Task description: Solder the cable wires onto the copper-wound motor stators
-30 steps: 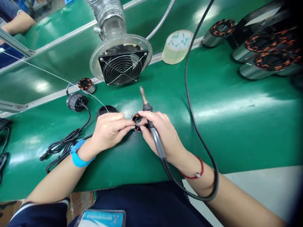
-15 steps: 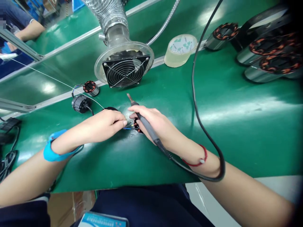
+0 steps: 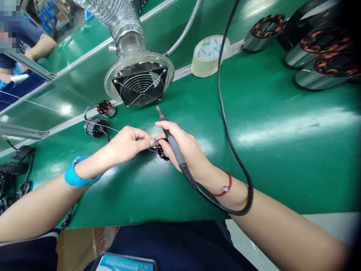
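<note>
My right hand (image 3: 187, 148) is closed around a soldering iron (image 3: 175, 147), its tip pointing up and away below the fan. That hand's thumb and a finger also reach down to a small motor stator (image 3: 163, 153) with copper windings, which lies partly hidden beneath the hand. My left hand (image 3: 131, 145) pinches a thin wire at the stator's left side, fingertips meeting those of the right. A blue lead (image 3: 152, 149) shows just below the left fingertips. A fine white strand (image 3: 70, 114) runs from the left edge to behind my left hand.
A fume-extractor fan (image 3: 142, 88) hangs just beyond my hands. Behind it are a tape roll (image 3: 207, 62) and several larger stators (image 3: 262, 34). At left sit another small stator (image 3: 106, 108), a black motor housing (image 3: 95, 127) and cables (image 3: 25, 184). A co-worker's arm (image 3: 42, 47) is beyond the divider.
The view has shifted slightly. My left fingertips have come closer to the right ones, and both now meet at the wire beside the stator. The soldering iron stays in my right hand.
</note>
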### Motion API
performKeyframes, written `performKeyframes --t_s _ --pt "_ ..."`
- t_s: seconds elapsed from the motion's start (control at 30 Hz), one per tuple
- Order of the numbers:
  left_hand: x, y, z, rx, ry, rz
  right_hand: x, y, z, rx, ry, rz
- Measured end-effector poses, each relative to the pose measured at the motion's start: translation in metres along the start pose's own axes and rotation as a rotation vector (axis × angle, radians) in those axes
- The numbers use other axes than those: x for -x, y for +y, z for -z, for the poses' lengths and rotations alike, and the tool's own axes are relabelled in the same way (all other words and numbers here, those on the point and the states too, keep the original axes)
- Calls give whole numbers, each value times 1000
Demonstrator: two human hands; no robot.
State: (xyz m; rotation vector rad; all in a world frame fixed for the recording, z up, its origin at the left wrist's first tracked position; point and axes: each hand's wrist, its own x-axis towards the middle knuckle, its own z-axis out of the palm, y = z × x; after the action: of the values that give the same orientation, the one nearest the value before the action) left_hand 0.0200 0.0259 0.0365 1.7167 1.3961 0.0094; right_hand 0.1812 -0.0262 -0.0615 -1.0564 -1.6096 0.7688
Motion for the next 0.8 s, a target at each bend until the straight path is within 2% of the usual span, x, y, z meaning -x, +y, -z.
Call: performKeyframes --t_s 0.17,0.3,0.4,0.5,0.67,0.8 --pt "8 -7 6 -52 36 -186 5 -9 5 87 86 -14" --pt "15 -10 9 -241 70 -366 7 -15 7 179 -5 35" --pt "15 -11 4 -299 129 -356 7 -14 5 208 -59 33" --pt "13 -13 -3 -259 177 -331 7 -12 3 219 -50 26" --pt "11 -16 -18 -238 233 -368 8 -9 3 225 -53 70" --pt "13 -16 -19 -237 241 -379 9 -8 4 204 -49 82"
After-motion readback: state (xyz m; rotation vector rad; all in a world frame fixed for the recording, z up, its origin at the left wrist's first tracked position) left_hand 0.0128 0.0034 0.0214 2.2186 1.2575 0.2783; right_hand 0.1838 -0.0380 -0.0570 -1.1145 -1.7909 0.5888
